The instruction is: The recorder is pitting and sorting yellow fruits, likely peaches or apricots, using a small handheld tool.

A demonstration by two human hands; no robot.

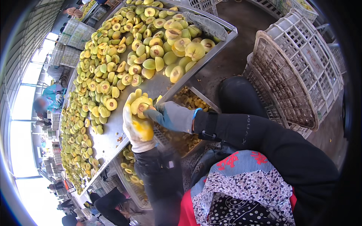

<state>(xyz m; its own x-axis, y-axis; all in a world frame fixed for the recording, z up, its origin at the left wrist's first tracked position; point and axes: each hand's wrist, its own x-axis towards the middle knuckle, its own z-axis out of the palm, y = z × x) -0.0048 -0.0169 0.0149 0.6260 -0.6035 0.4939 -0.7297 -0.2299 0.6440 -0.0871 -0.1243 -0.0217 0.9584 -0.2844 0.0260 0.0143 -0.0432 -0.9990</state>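
My left hand, in a white glove stained yellow, cups a halved yellow-green stone fruit with its cut face up. Against that cut face presses my right hand, in a grey and blue glove, its fingers closed. A thin curved edge shows in the flesh beside the right fingertips, seemingly a small pitting tool mostly hidden in the fist. Both hands are over the near edge of a metal table. Many fruit halves are heaped on that table, some with brown hollows.
Beneath the table edge stand a bin of fruit scraps and a plastic crate of fruit halves. Stacked plastic crates rise at my right. A grey cloth roll lies along the table's corner. Another person is across the table.
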